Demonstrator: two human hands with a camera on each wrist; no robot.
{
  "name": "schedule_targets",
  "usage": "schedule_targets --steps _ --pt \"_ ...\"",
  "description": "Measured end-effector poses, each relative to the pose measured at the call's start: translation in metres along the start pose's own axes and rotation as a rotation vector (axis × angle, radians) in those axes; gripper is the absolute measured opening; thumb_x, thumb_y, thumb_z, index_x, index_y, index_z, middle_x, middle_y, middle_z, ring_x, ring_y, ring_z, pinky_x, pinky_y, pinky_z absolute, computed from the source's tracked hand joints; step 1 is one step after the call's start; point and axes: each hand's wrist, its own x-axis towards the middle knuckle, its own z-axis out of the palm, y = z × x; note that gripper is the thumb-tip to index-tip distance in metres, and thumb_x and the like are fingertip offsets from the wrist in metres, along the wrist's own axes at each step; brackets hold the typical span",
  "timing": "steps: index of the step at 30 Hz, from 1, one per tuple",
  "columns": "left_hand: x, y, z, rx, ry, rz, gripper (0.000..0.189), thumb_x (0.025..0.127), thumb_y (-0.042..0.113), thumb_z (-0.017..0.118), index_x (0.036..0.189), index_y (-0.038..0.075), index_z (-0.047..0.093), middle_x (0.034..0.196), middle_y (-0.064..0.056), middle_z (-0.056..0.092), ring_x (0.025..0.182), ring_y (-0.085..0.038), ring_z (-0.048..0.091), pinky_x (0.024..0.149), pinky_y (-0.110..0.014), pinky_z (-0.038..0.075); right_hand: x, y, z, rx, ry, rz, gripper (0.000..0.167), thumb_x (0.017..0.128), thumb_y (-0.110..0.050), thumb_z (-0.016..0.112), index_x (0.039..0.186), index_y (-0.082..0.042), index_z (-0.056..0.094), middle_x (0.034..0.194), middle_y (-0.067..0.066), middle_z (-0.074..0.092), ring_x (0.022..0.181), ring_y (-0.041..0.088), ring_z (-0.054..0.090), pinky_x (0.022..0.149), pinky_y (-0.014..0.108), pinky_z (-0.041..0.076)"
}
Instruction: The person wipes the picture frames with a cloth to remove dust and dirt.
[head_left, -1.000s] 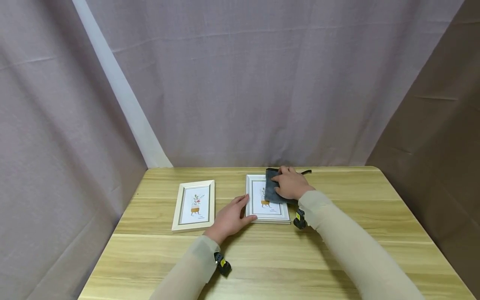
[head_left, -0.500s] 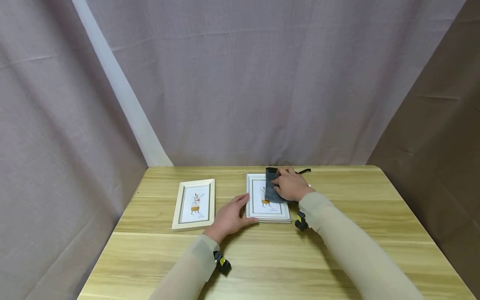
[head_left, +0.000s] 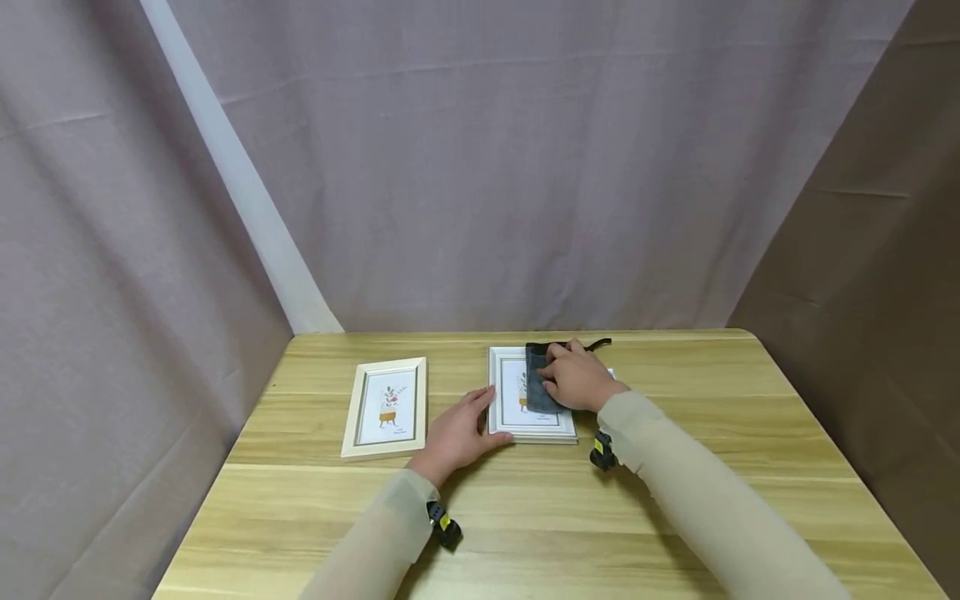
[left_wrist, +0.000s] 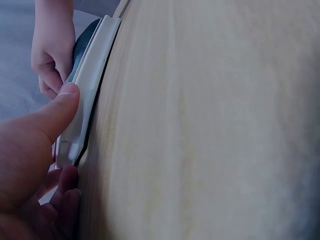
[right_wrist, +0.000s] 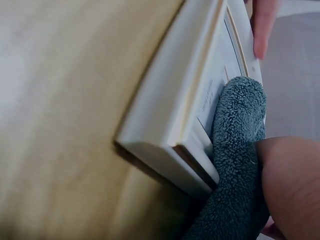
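Observation:
A white picture frame point(head_left: 534, 434) with a plant drawing lies flat on the table. My left hand point(head_left: 459, 433) holds its near left corner, the thumb along the front edge and the fingers at the left side. In the left wrist view the thumb point(left_wrist: 62, 107) touches the frame's rim point(left_wrist: 90, 95). My right hand point(head_left: 579, 379) grips a dark grey-blue towel point(head_left: 542, 387) and presses it on the right part of the picture. The towel point(right_wrist: 240, 115) looks thick and fluffy in the right wrist view. The frame's far right part is hidden under towel and hand.
A cream picture frame point(head_left: 386, 408) with a similar drawing lies on the wooden table point(head_left: 525, 533) to the left. A small white bit point(head_left: 611, 372) shows behind the right wrist; its kind cannot be made out. Curtains point(head_left: 480, 167) hang behind the table.
My right hand and the towel have shifted slightly to the left and toward the front over the picture. My left hand stays at the frame's corner.

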Motion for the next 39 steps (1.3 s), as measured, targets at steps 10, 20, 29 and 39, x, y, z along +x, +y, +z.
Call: schedule_targets --steps 10,20,29,39 --pt "-0.002 -0.009 0.0 -0.013 0.022 0.001 0.103 0.091 0.073 0.078 0.171 0.018 0.043 0.171 -0.006 0.046 0.151 -0.032 0.051 0.118 -0.05 0.047 -0.015 -0.015 0.007 0.013 0.034 -0.099 0.033 0.105 -0.03 0.078 0.131 -0.01 0.082 0.107 0.002 0.062 0.086 0.022 0.038 0.077 0.039 0.032" --pt "-0.01 -0.008 0.015 -0.018 0.03 0.0 0.103 0.09 0.073 0.079 0.169 0.015 0.047 0.169 -0.006 0.049 0.149 -0.031 0.054 0.116 -0.051 0.049 -0.042 -0.021 0.023 0.055 0.052 -0.139 0.032 0.103 -0.03 0.08 0.128 -0.01 0.083 0.098 -0.008 0.059 0.084 0.016 0.038 0.074 0.033 0.037" --pt "0.0 -0.008 0.013 -0.016 0.061 0.027 0.102 0.091 0.072 0.08 0.168 0.013 0.048 0.169 -0.005 0.05 0.15 -0.03 0.052 0.117 -0.049 0.048 -0.048 -0.022 0.021 0.045 0.095 -0.2 0.03 0.106 -0.027 0.075 0.129 -0.008 0.083 0.098 -0.005 0.061 0.086 0.015 0.043 0.081 0.038 0.04" --pt "0.006 -0.008 0.007 0.001 0.076 0.045 0.104 0.09 0.073 0.079 0.168 0.012 0.047 0.169 -0.006 0.049 0.15 -0.032 0.052 0.118 -0.049 0.047 -0.048 -0.028 0.016 0.055 0.112 -0.255 0.029 0.107 -0.023 0.072 0.128 -0.007 0.083 0.099 -0.003 0.064 0.089 0.015 0.048 0.084 0.038 0.043"
